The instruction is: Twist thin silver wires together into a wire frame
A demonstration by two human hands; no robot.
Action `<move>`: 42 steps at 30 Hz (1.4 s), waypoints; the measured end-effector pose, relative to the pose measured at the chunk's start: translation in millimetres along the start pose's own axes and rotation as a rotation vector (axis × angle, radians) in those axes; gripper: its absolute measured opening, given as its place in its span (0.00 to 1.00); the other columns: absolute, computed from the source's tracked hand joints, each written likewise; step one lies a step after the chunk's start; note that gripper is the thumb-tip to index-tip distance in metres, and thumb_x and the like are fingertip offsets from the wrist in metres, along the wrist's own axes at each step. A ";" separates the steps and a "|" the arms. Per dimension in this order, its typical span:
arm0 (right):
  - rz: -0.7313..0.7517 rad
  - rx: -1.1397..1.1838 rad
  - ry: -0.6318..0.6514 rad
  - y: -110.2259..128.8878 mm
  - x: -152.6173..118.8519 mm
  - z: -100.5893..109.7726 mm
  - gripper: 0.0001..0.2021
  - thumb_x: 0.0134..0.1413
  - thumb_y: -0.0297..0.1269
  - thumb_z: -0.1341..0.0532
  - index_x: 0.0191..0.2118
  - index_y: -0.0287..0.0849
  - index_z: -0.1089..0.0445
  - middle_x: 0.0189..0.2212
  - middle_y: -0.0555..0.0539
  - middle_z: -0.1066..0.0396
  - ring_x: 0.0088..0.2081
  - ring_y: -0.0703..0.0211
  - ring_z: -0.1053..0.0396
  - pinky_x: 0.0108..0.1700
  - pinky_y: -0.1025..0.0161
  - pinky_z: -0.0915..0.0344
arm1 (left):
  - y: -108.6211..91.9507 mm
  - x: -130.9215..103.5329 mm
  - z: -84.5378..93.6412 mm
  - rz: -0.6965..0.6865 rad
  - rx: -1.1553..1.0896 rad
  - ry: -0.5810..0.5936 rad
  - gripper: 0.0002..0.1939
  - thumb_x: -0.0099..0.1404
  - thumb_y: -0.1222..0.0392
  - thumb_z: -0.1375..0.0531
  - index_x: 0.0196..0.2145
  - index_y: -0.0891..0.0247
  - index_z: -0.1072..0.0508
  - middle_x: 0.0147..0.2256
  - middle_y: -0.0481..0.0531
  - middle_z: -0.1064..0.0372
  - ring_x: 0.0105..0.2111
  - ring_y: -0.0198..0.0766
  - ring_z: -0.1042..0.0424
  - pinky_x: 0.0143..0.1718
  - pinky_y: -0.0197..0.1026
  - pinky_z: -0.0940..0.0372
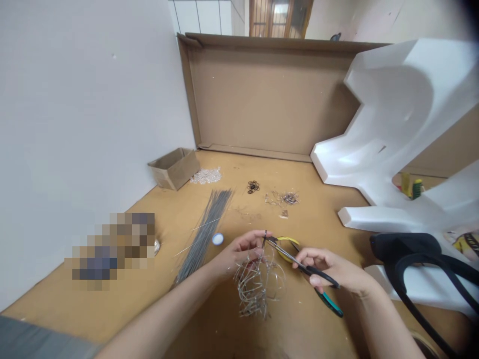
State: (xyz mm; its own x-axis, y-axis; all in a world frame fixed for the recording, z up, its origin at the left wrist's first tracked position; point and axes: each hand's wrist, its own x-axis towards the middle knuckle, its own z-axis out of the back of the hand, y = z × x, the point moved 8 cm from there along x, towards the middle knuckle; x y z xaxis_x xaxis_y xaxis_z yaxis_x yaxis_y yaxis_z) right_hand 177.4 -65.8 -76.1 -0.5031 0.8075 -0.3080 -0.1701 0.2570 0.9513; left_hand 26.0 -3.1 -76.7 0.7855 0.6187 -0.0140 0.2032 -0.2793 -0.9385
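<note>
My left hand (pixel 245 252) pinches the top of a tangled cluster of silvery wire loops (pixel 258 289), which hangs below its fingers. A small dark ring or wire (pixel 265 237) stands upright at the fingertips. My right hand (pixel 322 267) is closed around long-nosed pliers (pixel 295 260) with black and teal handles. The pliers' tips reach the dark piece beside my left fingers. Behind the pliers lies a yellow-handled tool (pixel 288 241), partly hidden.
Left of my hands lie a bundle of straight grey wires (pixel 205 234) and a small white-and-blue lid (pixel 217 239). Farther back are a cardboard box (pixel 175 169), clear beads (pixel 206 175), black rings (pixel 253 187) and wire scraps (pixel 290 198). White foam (pixel 374 134) stands right.
</note>
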 end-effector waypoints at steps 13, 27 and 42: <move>0.048 0.173 0.061 0.4 14.5 -21.7 0.20 0.39 0.41 0.31 0.40 0.39 0.32 0.24 0.55 0.37 0.21 0.72 0.41 0.21 0.74 0.40 | 16.3 -5.1 -21.8 0.095 -0.179 0.110 0.25 0.54 0.57 0.35 0.49 0.61 0.34 0.25 0.46 0.35 0.16 0.23 0.41 0.16 0.27 0.49; 0.057 0.093 -0.036 10.9 7.2 -14.8 0.24 0.36 0.48 0.32 0.39 0.39 0.33 0.20 0.55 0.37 0.16 0.72 0.42 0.17 0.72 0.43 | 7.5 -10.2 -34.4 0.096 -0.187 0.197 0.38 0.53 0.60 0.34 0.59 0.56 0.47 0.25 0.44 0.36 0.27 0.34 0.29 0.28 0.33 0.41; -0.536 -1.144 -0.648 -0.4 -10.9 79.1 0.05 0.42 0.38 0.40 0.28 0.46 0.28 0.29 0.45 0.27 0.31 0.51 0.30 0.26 0.64 0.49 | 13.5 -7.7 -25.1 0.168 -0.012 0.048 0.14 0.49 0.55 0.33 0.28 0.69 0.29 0.24 0.51 0.28 0.24 0.30 0.31 0.29 0.33 0.39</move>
State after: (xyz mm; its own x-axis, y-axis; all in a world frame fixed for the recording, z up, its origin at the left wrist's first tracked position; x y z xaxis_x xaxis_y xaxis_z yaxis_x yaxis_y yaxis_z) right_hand 249.9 -32.7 -72.5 0.2588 0.9279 -0.2684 -0.9515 0.2928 0.0948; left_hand 37.3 -30.0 -80.6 0.8358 0.5269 -0.1541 0.0730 -0.3849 -0.9201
